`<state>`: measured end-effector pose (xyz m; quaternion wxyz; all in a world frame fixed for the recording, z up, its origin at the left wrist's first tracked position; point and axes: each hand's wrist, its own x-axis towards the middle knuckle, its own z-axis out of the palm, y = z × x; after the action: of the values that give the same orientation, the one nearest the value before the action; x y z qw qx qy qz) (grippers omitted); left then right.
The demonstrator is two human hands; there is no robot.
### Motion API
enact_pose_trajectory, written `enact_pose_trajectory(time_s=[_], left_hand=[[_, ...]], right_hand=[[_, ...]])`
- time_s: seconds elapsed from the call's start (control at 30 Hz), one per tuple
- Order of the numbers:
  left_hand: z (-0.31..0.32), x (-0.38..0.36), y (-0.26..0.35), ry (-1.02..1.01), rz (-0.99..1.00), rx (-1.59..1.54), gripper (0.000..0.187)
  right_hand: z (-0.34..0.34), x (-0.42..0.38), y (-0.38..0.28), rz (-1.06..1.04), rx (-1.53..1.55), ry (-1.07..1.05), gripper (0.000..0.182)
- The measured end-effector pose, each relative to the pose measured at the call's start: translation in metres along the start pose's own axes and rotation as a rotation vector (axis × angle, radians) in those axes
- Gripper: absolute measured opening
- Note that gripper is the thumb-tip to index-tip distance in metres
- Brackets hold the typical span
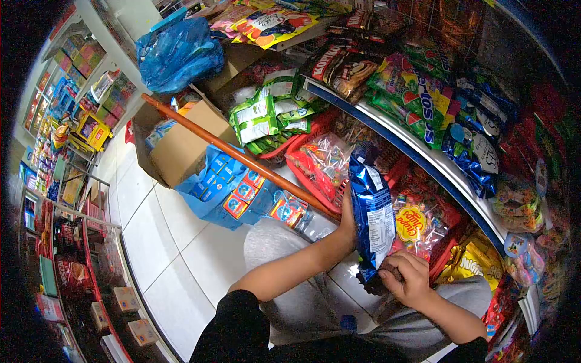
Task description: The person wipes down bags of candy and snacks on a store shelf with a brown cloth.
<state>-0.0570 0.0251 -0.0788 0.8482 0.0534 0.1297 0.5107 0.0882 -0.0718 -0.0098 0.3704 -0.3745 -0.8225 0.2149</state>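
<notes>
A shiny blue snack bag (374, 212) with a white printed label panel stands tilted between my hands. My left hand (347, 221) grips its left side, the thumb along the edge and the other fingers hidden behind it. At the bag's lower right corner my right hand (407, 275) is closed, fingers curled and pinching the edge. Just behind the bag lies a clear pack of Chupa Chups lollipops (414, 225) in a red basket. Another pack of wrapped lollipops (321, 163) sits left of the bag's top.
A shelf edge (417, 139) with Mentos bags (411, 97) and coffee candy bags (342, 69) runs along the right. An orange pole (236, 157) slants across a cardboard box (193, 142) and blue-wrapped packs (221, 184). Yellow packs (475, 263) lie at lower right.
</notes>
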Motion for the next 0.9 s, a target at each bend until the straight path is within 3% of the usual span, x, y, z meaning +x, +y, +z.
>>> enact_pose_trajectory(time_s=[0.1, 0.3, 0.4, 0.5, 0.6, 0.83, 0.9], left_hand=[[-0.011, 0.002, 0.000, -0.135, 0.026, 0.049, 0.060], [0.022, -0.006, 0.002, 0.108, 0.038, 0.035, 0.059], [-0.003, 0.001, 0.001, -0.082, 0.027, -0.016, 0.060], [-0.003, 0.003, 0.000, -0.046, 0.014, -0.125, 0.064], [0.003, 0.006, -0.004, 0.254, -0.055, 0.053, 0.068], [-0.014, 0.012, -0.004, -0.049, 0.068, -0.016, 0.070], [-0.003, 0.008, -0.001, 0.089, 0.079, 0.032, 0.069]], right_hand=[[-0.002, 0.001, -0.001, 0.012, 0.003, -0.011, 0.018], [0.000, 0.001, 0.000, -0.046, -0.060, 0.021, 0.019], [0.000, 0.001, -0.001, -0.096, -0.130, 0.030, 0.021], [-0.002, 0.001, -0.002, -0.085, -0.128, 0.001, 0.022], [-0.002, 0.002, -0.001, -0.084, -0.131, -0.042, 0.023], [-0.008, 0.008, 0.005, -0.125, -0.270, -0.153, 0.021], [-0.017, 0.014, -0.001, -0.048, -0.370, -0.204, 0.021]])
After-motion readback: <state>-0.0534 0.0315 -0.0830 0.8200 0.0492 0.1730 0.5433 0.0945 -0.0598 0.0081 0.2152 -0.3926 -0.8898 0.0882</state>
